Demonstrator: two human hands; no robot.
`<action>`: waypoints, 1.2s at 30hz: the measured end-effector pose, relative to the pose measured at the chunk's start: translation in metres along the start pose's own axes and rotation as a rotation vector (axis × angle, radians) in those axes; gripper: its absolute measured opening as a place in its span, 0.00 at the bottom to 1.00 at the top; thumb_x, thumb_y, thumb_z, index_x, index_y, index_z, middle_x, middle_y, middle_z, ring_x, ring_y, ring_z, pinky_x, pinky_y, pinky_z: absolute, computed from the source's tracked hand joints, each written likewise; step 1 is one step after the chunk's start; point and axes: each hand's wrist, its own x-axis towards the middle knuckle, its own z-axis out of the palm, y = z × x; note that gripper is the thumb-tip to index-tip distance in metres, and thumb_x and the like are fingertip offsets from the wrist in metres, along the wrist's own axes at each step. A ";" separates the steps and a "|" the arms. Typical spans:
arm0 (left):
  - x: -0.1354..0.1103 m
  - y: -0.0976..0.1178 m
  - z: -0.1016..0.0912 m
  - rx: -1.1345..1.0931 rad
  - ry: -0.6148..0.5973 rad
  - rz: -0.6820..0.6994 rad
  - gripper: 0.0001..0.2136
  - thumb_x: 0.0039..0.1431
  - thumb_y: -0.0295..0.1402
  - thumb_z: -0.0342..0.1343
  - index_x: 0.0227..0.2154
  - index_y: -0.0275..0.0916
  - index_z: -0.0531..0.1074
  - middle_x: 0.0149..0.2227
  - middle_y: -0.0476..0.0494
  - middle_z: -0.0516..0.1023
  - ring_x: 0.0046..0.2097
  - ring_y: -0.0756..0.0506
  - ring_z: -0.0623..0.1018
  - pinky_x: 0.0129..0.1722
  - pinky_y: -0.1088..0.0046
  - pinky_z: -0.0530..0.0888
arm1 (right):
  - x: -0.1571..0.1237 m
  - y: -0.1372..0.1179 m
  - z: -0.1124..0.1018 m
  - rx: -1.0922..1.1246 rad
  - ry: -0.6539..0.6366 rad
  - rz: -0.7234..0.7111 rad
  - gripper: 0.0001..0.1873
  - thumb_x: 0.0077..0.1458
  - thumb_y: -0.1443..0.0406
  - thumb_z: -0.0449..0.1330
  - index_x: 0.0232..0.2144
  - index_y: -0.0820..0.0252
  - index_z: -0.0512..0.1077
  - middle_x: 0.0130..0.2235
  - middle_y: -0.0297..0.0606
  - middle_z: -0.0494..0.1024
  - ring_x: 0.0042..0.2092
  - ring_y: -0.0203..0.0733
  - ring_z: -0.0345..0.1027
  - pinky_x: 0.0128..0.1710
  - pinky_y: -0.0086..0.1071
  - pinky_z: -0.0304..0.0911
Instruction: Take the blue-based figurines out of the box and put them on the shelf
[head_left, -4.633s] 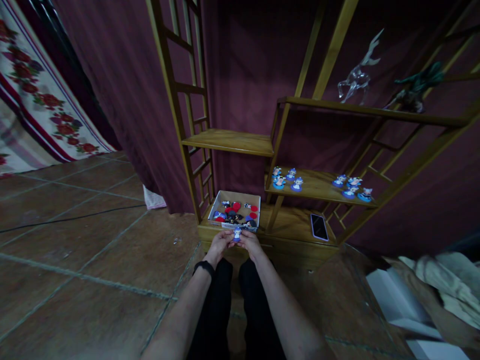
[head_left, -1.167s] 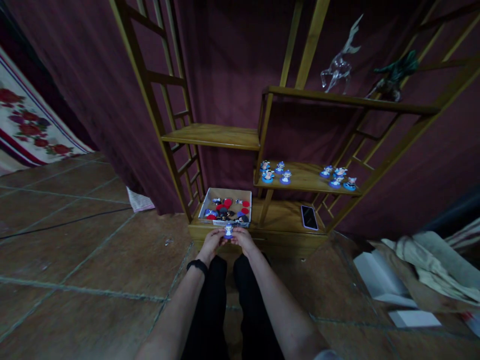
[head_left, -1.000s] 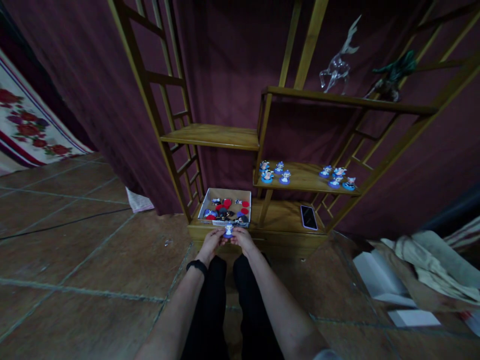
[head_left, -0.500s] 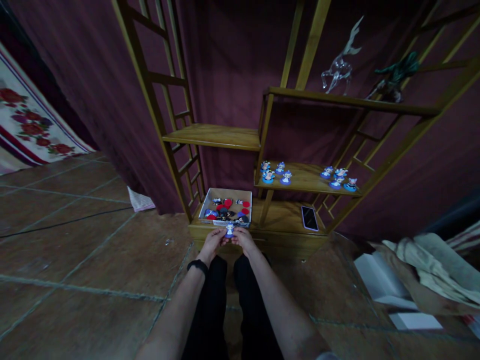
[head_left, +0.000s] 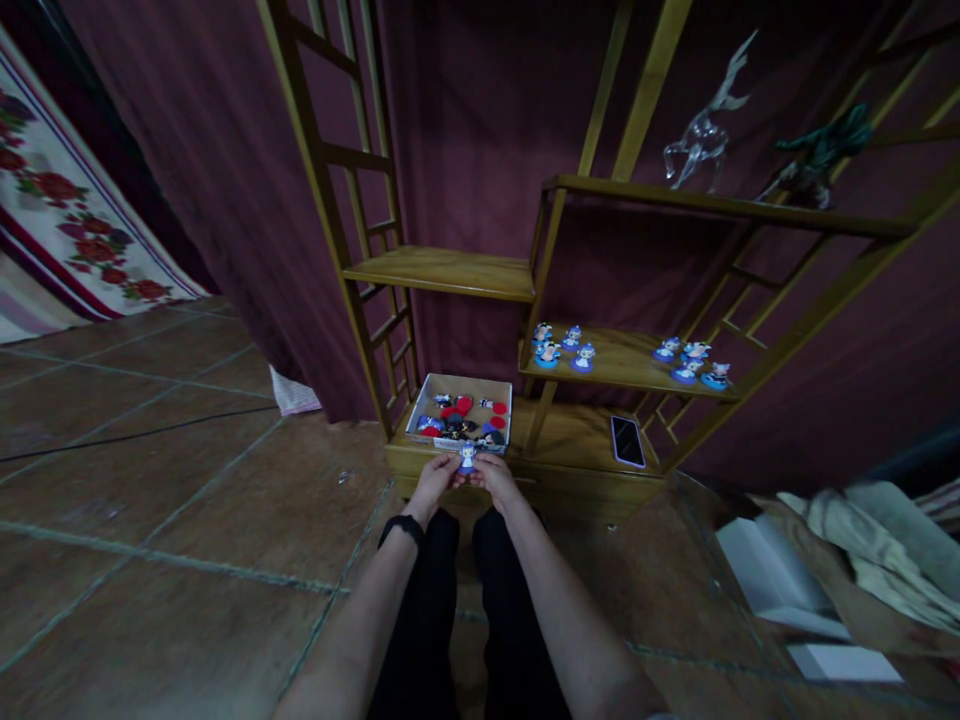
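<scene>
Both hands meet in front of my knees and pinch one small figure on a blue base point(head_left: 468, 459). My left hand point(head_left: 436, 478), with a black wristband, grips it from the left. My right hand point(head_left: 494, 477) grips it from the right. Just beyond them a white cardboard box point(head_left: 432, 396) sits on the lowest wooden board and holds several red, blue and dark pieces. Two groups of similar blue-based figures stand on the low shelf, one at its left end point(head_left: 559, 347) and one at its right end point(head_left: 691, 362).
A wooden shelf unit point(head_left: 450, 273) stands against a dark red curtain. A phone point(head_left: 627, 441) lies on the bottom board. A glass deer point(head_left: 705, 120) and a dark green figurine point(head_left: 816, 158) stand on the top shelf. White boxes point(head_left: 772, 580) and cloth lie on the tiled floor at right.
My hands keep the same pinch on the small figure. Only the view has drifted slightly, so the shelf and box sit a little further right in the picture.
</scene>
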 end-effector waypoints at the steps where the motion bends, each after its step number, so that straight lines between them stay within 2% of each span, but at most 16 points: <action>1: 0.000 0.000 0.001 0.009 -0.006 0.013 0.12 0.41 0.38 0.61 0.26 0.33 0.71 0.18 0.48 0.72 0.18 0.53 0.70 0.18 0.81 0.63 | 0.001 0.001 -0.001 -0.004 -0.002 -0.005 0.12 0.39 0.62 0.62 0.30 0.61 0.71 0.23 0.32 0.73 0.23 0.30 0.65 0.26 0.25 0.62; 9: -0.003 0.003 0.001 0.037 -0.053 0.048 0.14 0.40 0.38 0.62 0.30 0.33 0.73 0.20 0.48 0.73 0.20 0.53 0.71 0.19 0.79 0.64 | -0.002 0.000 -0.003 -0.010 -0.051 -0.052 0.13 0.40 0.60 0.61 0.30 0.61 0.71 0.27 0.33 0.75 0.25 0.30 0.66 0.28 0.26 0.62; 21: -0.004 0.002 0.001 0.083 -0.069 0.042 0.14 0.41 0.40 0.61 0.26 0.33 0.72 0.18 0.48 0.72 0.20 0.53 0.69 0.20 0.80 0.64 | 0.000 0.001 -0.002 0.014 -0.009 -0.019 0.13 0.38 0.61 0.62 0.29 0.62 0.71 0.24 0.32 0.73 0.23 0.30 0.65 0.28 0.26 0.62; 28: 0.000 -0.002 0.002 0.153 -0.070 0.088 0.12 0.44 0.40 0.58 0.25 0.34 0.70 0.17 0.50 0.70 0.19 0.53 0.68 0.19 0.79 0.63 | -0.003 -0.001 -0.002 0.009 -0.021 -0.035 0.11 0.38 0.61 0.62 0.26 0.62 0.71 0.23 0.33 0.74 0.23 0.30 0.65 0.28 0.26 0.62; 36: 0.001 -0.004 0.003 0.228 -0.091 0.151 0.10 0.45 0.37 0.55 0.27 0.34 0.70 0.17 0.51 0.70 0.18 0.53 0.68 0.19 0.79 0.62 | -0.003 -0.001 -0.002 -0.010 0.003 -0.031 0.13 0.38 0.60 0.62 0.27 0.62 0.70 0.22 0.32 0.73 0.23 0.30 0.65 0.27 0.26 0.61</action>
